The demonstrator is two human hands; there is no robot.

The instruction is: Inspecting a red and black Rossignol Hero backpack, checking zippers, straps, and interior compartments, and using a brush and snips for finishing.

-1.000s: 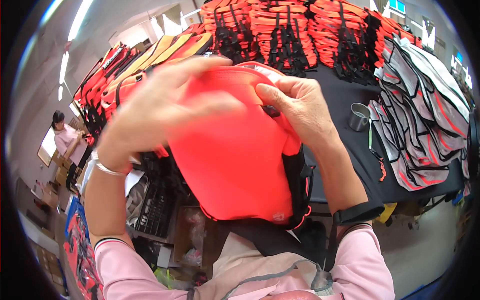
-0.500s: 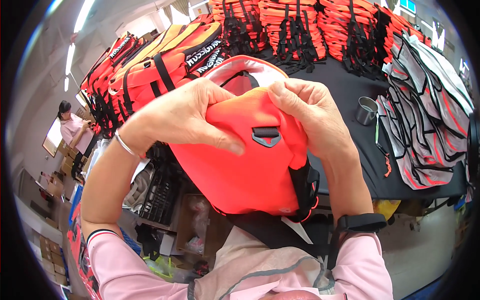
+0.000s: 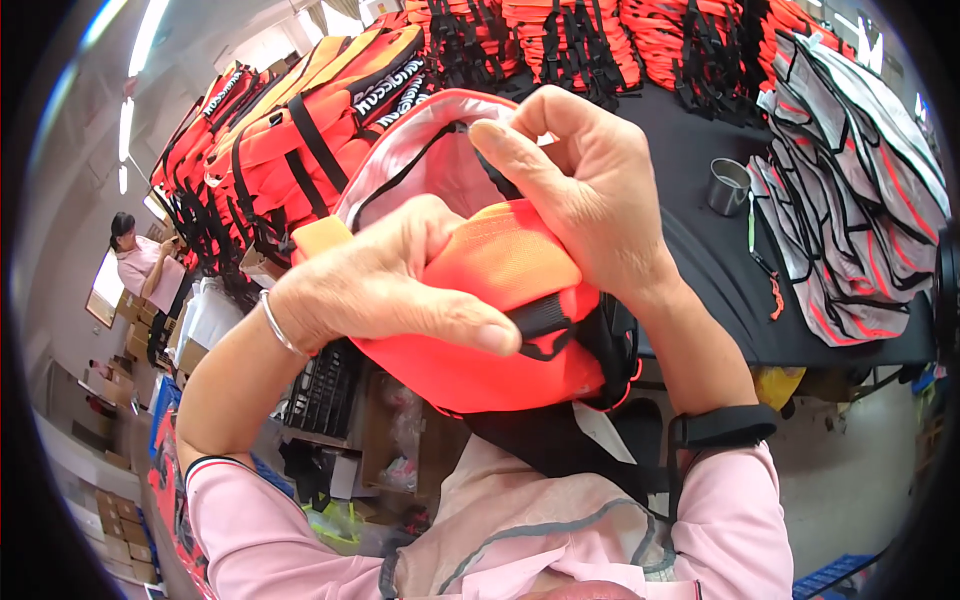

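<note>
A bright orange-red bag (image 3: 470, 385) is held up in front of me, its mouth tilted open and a pale lining (image 3: 400, 165) with black edging showing inside. My left hand (image 3: 385, 280) is closed on the bag's upper left side, the thumb lying across the front near a black webbing tab (image 3: 540, 318). At the mouth, my right hand (image 3: 585, 185) is closed, thumb and curled fingers at a dark edge of the bag. The other fingertips of both hands are hidden.
Piles of orange bags (image 3: 310, 130) with black straps stand at the left and back of the black table (image 3: 690, 270). To the right are a metal cup (image 3: 728, 187) and stacked grey-white pieces with black edging (image 3: 850, 220). Another person (image 3: 145, 265) stands far left.
My right hand has shifted up and left from the bag's top edge to its mouth. The bag has tipped, showing more lining, and its front has folded beneath my left thumb.
</note>
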